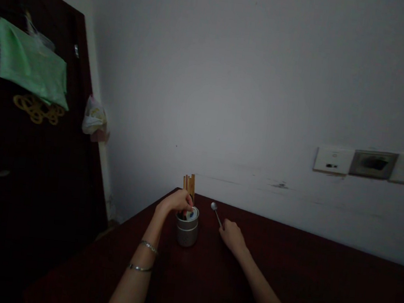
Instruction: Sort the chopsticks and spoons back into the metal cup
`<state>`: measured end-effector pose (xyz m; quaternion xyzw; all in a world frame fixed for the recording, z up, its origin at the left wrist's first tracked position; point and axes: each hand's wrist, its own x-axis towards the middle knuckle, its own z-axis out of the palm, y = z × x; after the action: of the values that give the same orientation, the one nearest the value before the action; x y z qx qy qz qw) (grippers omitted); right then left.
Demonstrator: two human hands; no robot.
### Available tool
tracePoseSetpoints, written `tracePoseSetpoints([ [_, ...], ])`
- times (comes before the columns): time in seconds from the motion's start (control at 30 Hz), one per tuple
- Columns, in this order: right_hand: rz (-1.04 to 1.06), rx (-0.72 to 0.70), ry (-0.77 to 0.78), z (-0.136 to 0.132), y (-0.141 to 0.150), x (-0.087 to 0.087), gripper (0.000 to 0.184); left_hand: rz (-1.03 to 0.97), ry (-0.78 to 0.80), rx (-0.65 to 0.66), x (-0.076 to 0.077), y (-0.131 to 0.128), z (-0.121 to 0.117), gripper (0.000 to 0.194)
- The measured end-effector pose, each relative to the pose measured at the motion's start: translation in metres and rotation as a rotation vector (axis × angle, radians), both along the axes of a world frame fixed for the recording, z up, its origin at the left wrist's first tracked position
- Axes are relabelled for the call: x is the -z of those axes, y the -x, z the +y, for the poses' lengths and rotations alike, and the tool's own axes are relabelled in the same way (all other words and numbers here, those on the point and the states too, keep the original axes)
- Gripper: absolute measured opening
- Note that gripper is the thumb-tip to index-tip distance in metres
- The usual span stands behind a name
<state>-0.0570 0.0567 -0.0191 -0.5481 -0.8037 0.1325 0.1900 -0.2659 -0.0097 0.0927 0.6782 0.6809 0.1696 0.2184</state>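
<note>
Head view: one spoon [217, 216], right of the canister [187, 236]; we judge it light, stiff, smooth, best taken by the handle, where our right hand [233, 235] is closed. Silvery, slim, small-bowled. Our left hand [178, 202]: fingers bent at the canister's mouth, hold uncertain; we cannot tell.

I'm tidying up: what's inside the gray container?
Wooden sticks and a white, blue-marked item show in the container. The left hand blocks part of the view; anything deeper is hidden.
</note>
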Motion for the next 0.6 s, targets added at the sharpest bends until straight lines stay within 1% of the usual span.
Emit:
tracePoseSetpoints([
  [0.13,-0.02,-0.008,0.025,-0.0044,0.0008,-0.0037,0.019,-0.005,-0.018,0.012,0.0007,0.0003,0.0005,0.019],
  [0.27,-0.013,-0.018,0.039,-0.0015,0.0,-0.0027,0.018,0.002,-0.049,0.023,-0.003,-0.0023,-0.0027,0.018],
  [0.47,0.002,-0.035,0.053,0.0027,-0.0016,-0.0003,0.017,0.009,-0.113,0.028,-0.0061,-0.0034,-0.0042,0.025],
  [0.6,0.006,-0.035,0.022,0.0044,-0.0028,-0.001,0.017,-0.025,-0.139,0.025,-0.0076,-0.0047,-0.0036,0.028],
])
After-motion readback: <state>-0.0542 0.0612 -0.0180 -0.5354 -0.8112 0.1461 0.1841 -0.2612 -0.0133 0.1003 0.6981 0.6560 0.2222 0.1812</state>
